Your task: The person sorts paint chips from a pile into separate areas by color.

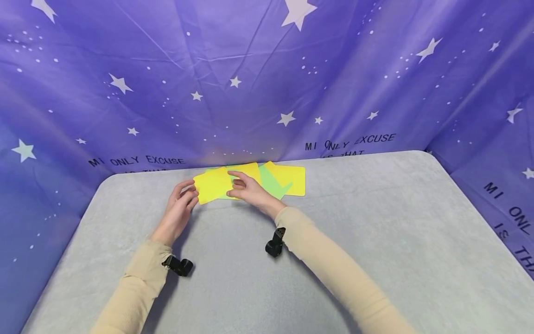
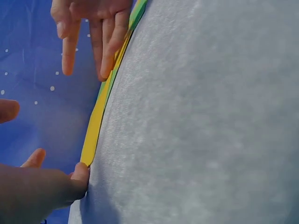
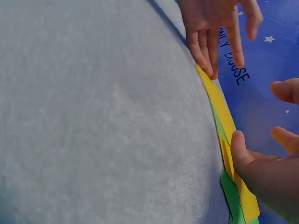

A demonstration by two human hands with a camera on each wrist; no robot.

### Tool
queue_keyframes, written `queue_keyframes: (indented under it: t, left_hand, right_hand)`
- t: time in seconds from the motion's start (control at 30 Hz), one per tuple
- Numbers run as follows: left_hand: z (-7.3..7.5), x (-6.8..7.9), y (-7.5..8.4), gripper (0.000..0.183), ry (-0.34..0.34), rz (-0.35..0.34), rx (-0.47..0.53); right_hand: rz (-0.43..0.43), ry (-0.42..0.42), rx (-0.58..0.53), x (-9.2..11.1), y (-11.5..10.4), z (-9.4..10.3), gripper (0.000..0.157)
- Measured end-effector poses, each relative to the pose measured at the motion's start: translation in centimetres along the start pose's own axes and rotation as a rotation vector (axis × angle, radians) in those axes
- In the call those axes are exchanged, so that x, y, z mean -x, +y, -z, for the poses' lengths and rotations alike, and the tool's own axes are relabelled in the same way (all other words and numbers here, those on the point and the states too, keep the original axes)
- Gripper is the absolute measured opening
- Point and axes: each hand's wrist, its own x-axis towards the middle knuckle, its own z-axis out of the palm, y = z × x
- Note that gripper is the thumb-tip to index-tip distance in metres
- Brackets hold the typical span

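Observation:
Overlapping yellow and green sheets lie in a row at the far edge of the table. My left hand [image 1: 178, 208] is at the left end of the row, its fingertips right at the edge of the leftmost yellow sheet [image 1: 210, 186]. Over the middle of the row, my right hand [image 1: 252, 192] spreads its fingers and thumb loosely above that sheet's right side. Green sheets [image 1: 272, 182] show between the yellow ones, partly covered by the right hand. Another yellow sheet [image 1: 294, 180] forms the right end. In both wrist views the sheets lie flat, seen nearly edge-on.
The grey cloth-covered table [image 1: 375, 222] has rounded far corners. Right behind the sheets hangs a purple curtain [image 1: 250, 116] with white stars and black lettering, which also runs along both sides. A small black camera [image 1: 178, 266] is strapped to each wrist.

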Motion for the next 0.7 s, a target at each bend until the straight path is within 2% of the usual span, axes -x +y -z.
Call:
queue_keyframes:
  t: [0.2, 0.47, 0.7]
  left_hand:
    - [0.1, 0.2, -0.5, 0.050, -0.021, -0.027, 0.078]
    - [-0.2, 0.6, -0.7, 0.045, -0.026, -0.042, 0.128]
    - [-1.4, 1.4, -1.5, 0.046, -0.058, -0.067, 0.101]
  right_hand:
    - [-0.047, 0.030, -0.105, 0.3, -0.2, -0.1, 0.069]
    - [-0.023, 0.145, -0.073, 1.0, 0.0, -0.2, 0.067]
    - [0.036, 0.289, -0.015, 1.9, 0.8, 0.2, 0.060]
